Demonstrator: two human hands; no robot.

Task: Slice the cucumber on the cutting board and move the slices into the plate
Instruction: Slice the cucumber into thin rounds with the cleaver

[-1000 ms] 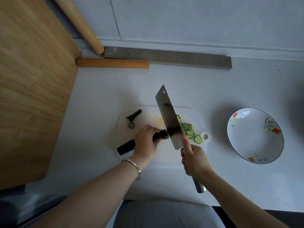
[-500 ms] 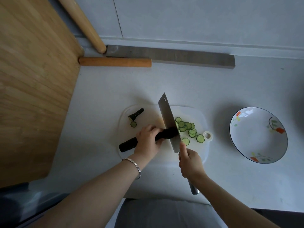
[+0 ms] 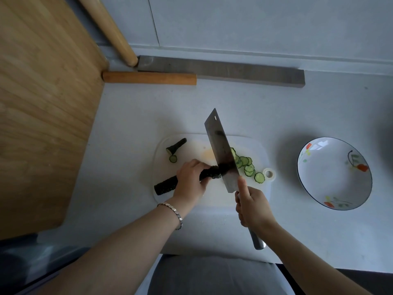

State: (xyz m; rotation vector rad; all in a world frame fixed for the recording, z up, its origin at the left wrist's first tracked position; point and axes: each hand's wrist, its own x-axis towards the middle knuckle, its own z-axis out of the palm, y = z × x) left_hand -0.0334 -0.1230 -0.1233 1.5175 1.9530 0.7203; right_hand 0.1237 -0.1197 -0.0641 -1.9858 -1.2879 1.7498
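I saw the cleaver (image 3: 221,152) lift after a cut, my right hand (image 3: 253,206) gripping its handle and left hand (image 3: 191,179) pinning the cucumber (image 3: 165,185) on the cutting board (image 3: 191,143), seemingly poised for another, the slices (image 3: 246,165) not yet moved to the plate (image 3: 331,179).

A pale counter (image 3: 276,107) lies before a long grey bar (image 3: 234,71), a pale wall (image 3: 255,22) behind it, a wooden board (image 3: 42,103) to its left.

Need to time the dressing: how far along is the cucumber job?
Done: the stem end is off and slices lie on the cutting board. In hand: left hand holds the cucumber, right hand grips the cleaver at its cut end. Left: the remaining length, and the plate holds no slices.
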